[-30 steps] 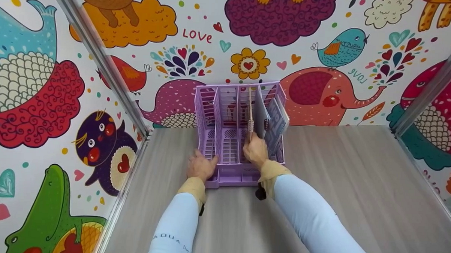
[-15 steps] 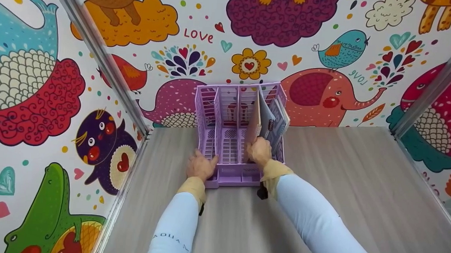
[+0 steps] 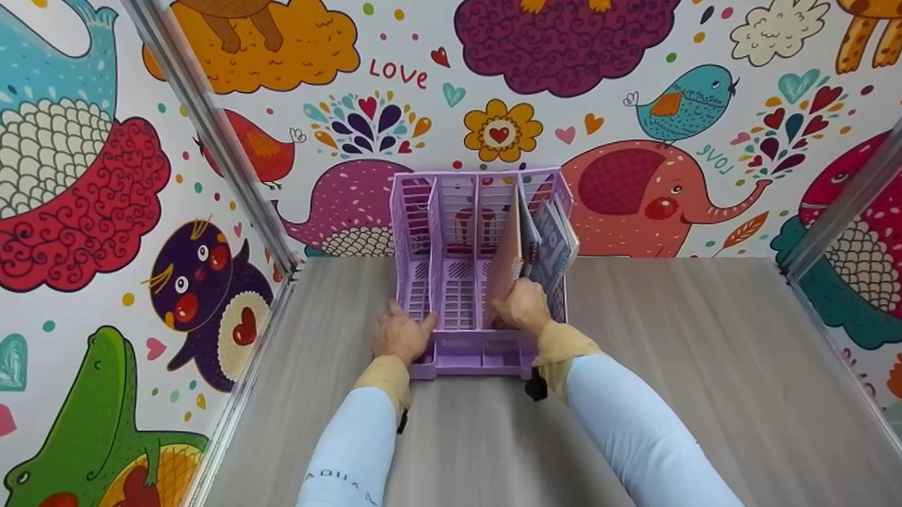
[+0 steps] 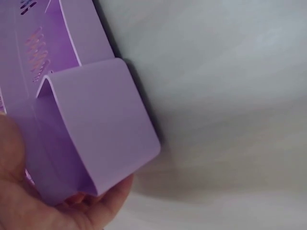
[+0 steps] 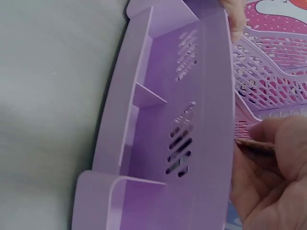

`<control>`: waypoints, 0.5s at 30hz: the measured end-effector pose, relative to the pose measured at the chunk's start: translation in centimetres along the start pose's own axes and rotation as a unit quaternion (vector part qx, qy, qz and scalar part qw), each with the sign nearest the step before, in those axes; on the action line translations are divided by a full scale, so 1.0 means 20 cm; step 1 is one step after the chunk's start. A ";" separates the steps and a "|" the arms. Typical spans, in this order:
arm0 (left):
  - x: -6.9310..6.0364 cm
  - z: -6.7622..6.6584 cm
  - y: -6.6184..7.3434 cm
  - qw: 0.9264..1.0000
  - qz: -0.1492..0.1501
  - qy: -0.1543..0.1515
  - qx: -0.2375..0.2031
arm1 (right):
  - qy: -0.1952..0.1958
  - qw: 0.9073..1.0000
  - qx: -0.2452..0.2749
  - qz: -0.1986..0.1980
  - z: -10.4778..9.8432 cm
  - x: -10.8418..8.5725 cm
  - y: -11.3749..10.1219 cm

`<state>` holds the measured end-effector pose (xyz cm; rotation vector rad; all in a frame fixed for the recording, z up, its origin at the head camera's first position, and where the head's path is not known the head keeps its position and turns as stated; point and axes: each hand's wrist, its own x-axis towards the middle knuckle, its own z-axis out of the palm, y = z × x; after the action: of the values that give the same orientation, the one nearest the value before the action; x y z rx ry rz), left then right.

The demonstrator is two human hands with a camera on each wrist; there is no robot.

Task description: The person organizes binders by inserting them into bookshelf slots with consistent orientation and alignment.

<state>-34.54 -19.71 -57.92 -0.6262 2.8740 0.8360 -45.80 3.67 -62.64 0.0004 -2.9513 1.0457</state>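
Observation:
A purple slotted file organizer (image 3: 459,347) with upright compartments stands on the table against the patterned wall. My left hand (image 3: 401,336) grips its front left corner, thumb over the front wall and fingers around the outer side, as the left wrist view shows. My right hand (image 3: 524,305) pinches the near edge of a thin tan notebook (image 3: 504,267) standing in the compartment right of the middle. That notebook leans right, close to a grey-blue notebook (image 3: 532,237). Further right stand blue patterned notebooks (image 3: 556,246). The right wrist view shows the notebook's brown edge (image 5: 256,149) between thumb and fingers.
Along the organizer's front runs a low purple tray (image 5: 148,120) split by small dividers. The wood-grain table (image 3: 680,351) extends to both sides. A metal frame post (image 3: 222,133) rises at the left, another (image 3: 851,192) at the right.
My right hand has moved right with the tan notebook, which has tilted from nearly edge-on toward the grey-blue one. My left hand has stayed on the organizer's corner.

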 end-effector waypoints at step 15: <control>0.00 0.01 0.00 1.000 0.000 0.002 -0.003 | 0.035 0.997 0.009 0.063 -0.04 -0.05 -0.04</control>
<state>-34.60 -19.69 -58.15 -0.6290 2.8764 0.8445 -44.81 3.58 -61.50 -0.2211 -2.9107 1.0629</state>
